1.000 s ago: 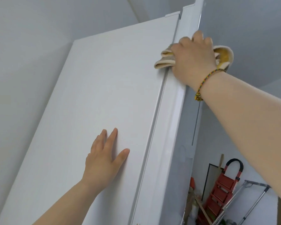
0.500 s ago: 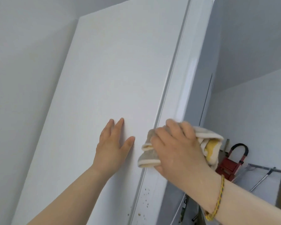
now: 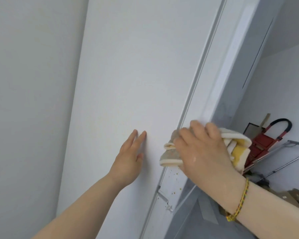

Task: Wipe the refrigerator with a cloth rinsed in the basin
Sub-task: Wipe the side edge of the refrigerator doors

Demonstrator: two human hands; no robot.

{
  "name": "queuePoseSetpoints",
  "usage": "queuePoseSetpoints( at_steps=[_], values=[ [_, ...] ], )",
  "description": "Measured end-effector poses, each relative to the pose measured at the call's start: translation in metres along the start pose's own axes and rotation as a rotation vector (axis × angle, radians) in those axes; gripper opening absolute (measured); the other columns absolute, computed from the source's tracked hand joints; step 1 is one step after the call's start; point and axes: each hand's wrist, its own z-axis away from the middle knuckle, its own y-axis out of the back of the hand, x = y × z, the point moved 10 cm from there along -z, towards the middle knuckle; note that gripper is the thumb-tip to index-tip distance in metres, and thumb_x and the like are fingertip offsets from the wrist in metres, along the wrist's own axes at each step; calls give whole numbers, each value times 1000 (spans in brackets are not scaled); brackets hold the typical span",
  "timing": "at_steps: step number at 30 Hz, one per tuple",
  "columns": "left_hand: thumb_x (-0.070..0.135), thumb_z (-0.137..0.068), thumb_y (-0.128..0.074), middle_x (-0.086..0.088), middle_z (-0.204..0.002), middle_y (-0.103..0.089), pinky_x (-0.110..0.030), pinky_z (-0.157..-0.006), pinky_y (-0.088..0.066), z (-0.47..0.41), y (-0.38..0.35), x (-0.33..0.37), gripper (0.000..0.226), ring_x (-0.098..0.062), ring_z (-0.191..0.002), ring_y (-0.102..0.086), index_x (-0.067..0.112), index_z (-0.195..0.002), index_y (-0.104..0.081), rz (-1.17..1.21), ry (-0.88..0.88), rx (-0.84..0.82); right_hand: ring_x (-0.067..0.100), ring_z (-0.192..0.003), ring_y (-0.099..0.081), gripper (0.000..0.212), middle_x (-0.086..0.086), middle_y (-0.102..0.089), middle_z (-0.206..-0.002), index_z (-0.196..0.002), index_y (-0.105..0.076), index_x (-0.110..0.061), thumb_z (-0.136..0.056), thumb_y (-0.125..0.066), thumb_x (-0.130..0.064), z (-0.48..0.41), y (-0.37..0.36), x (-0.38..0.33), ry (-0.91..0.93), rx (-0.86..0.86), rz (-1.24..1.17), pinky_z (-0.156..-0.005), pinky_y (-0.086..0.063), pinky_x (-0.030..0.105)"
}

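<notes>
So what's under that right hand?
A bunched beige-and-yellow cloth, pressed on the refrigerator's edge strip. The right hand covers its middle and the strip behind it.

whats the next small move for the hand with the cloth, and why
Probably slide the cloth a little way down the edge strip of the refrigerator: the right hand presses it there, and brown specks sit just below it. The left hand lies flat on the white panel beside it.
</notes>
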Motion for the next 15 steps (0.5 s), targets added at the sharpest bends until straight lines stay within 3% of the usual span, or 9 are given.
queuePoseSetpoints(
  at_steps=[2,5,7,11,15],
  values=[
    [6,-95,-33,11,-154,3,-16,-105,-7,1,-2,-2,61,-6,-141,1,34,-143,-10,-33,-6,-24,23,-77,-35,22,3,-55,-61,-56,-64,-13,-62,-43,-15,28,-22,-38,102,-99,-22,-70,-25,36],
    [7,-95,-34,11,-154,6,-17,-106,-7,3,-7,-2,62,-7,-141,2,34,-144,-7,-28,8,-49,21,-71,-30,20,1,-51,-53,-47,-62,-15,-55,-44,-16,47,-39,-64,158,-195,-74,-67,-24,35],
    [9,-96,-35,12,-154,7,-21,-109,-8,3,-8,-2,61,-8,-142,2,34,-144,-7,-4,23,-56,22,-69,-32,24,1,-51,-51,-49,-63,-14,-53,-40,-15,34,-32,-53,134,-142,-87,-63,-22,34],
    [9,-95,-36,10,-154,5,-21,-108,-8,1,-8,-6,60,-8,-142,1,34,-144,-10,14,30,-55,25,-66,-52,32,4,-57,-61,-61,-62,-9,-68,-31,-4,2,-5,-2,-29,-34,7,-63,-21,33],
    [7,-95,-35,10,-154,2,-12,-101,-7,6,-10,-10,59,-7,-141,-1,33,-144,-13,17,34,-61,24,-72,-31,32,9,-52,-59,-57,-61,-7,-66,-30,-8,29,-26,-35,30,-91,-52,-63,-21,36]
  ],
)
